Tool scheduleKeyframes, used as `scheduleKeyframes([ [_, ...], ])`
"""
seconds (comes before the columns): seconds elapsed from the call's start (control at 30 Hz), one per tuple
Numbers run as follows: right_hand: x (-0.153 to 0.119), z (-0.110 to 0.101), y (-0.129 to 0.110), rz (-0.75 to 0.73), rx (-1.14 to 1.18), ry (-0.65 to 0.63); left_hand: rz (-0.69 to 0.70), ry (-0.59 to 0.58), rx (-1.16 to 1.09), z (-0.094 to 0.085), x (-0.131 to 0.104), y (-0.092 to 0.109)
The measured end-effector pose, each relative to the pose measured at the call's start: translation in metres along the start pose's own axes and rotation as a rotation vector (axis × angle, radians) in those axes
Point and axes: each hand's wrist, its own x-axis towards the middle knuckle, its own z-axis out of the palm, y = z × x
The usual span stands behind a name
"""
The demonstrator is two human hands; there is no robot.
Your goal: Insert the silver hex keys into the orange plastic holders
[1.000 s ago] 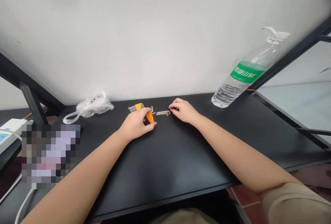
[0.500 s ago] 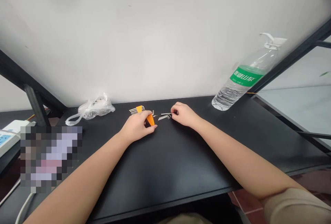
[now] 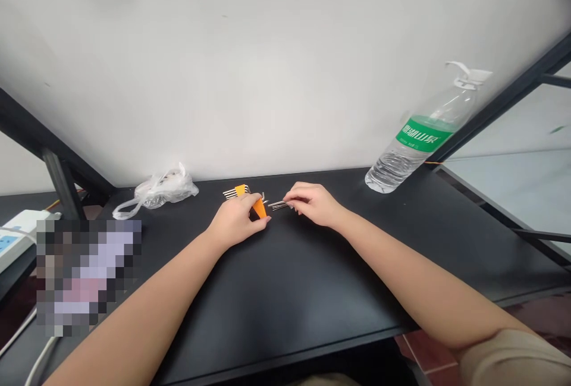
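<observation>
My left hand [image 3: 234, 216] is closed round an orange hex key holder [image 3: 260, 208], gripping it between thumb and fingers. A short bent hex key end pokes out at that holder's right side. Just behind the left hand lies a second orange holder [image 3: 241, 189] with several silver hex keys [image 3: 230, 194] in it. My right hand [image 3: 314, 203] is pinched on a silver hex key [image 3: 279, 204] close to the tabletop. Several keys sit close together at its fingertips, and I cannot tell whether it grips more than one. Their bent ends are partly hidden by the fingers.
A large water bottle [image 3: 413, 136] with a green label stands at the back right. On the back left of the black table [image 3: 285, 291] rests a knotted clear plastic bag [image 3: 165, 187]. A blurred-out object [image 3: 93, 273] and a white power strip [image 3: 22, 231] are at the left.
My right hand has lowered slightly and shifted left, bringing its hex key down to the loose keys on the table. My left hand keeps the orange holder in nearly the same spot.
</observation>
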Motion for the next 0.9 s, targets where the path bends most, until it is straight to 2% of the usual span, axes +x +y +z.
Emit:
scheduleKeyframes([
  [0.17,-0.001,0.005,-0.008,-0.136,-0.093,0.046,0.037,0.005,0.003,0.002,-0.002,0.000],
  [0.4,-0.003,0.014,-0.012,-0.311,-0.238,0.022,0.124,-0.013,0.031,0.000,-0.001,0.005],
  [0.53,-0.004,0.027,-0.022,-0.293,-0.198,-0.052,0.205,-0.047,0.028,0.000,0.000,0.012],
  [0.7,-0.002,0.028,-0.020,-0.217,-0.165,0.037,0.174,-0.014,-0.025,-0.002,-0.001,0.011],
  [0.9,-0.003,0.029,-0.021,-0.261,-0.194,0.003,0.206,-0.036,-0.027,-0.001,0.000,0.013],
])
